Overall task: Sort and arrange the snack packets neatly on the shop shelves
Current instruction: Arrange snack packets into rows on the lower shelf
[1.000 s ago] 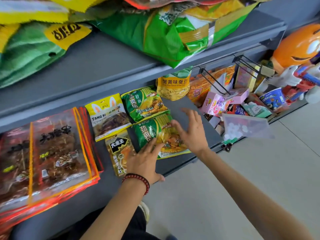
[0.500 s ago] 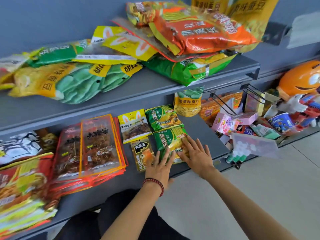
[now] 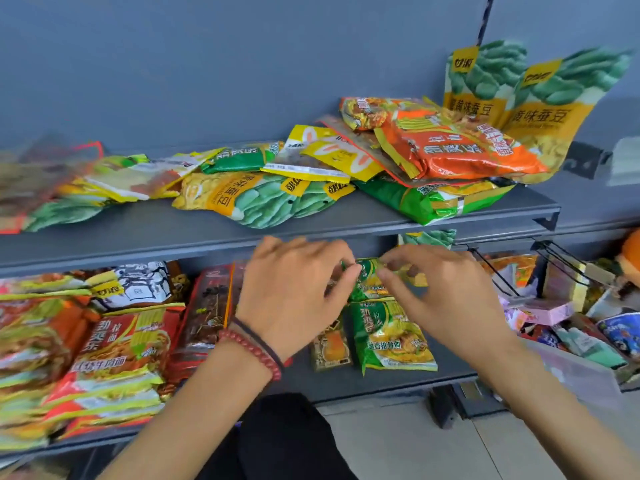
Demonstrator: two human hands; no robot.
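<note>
Pinching the rear green noodle packet (image 3: 367, 284) by its two upper corners, the left hand (image 3: 294, 289) and right hand (image 3: 440, 296) each appear to have thumb and forefinger closed on the wrapper, the other fingers loosely spread; motion blur makes the left pinch less certain. This packet lies toward the back of the lower shelf (image 3: 381, 384), its long axis running front to back, directly behind the front green noodle packet (image 3: 391, 336), which sits square near the shelf's front edge. The held packet lies between the two hands, about equally near each, so straightening it looks like a job for both: a small pull or twist to line its sides up with the packet in front. Room is tight on the left, where a small gold packet (image 3: 330, 344) and red-edged clear packets (image 3: 207, 313) crowd in, and overhead the upper shelf (image 3: 138, 237) limits lifting. Bare shelf opens toward the right edge, short of the wire hooks (image 3: 564, 259).
</note>
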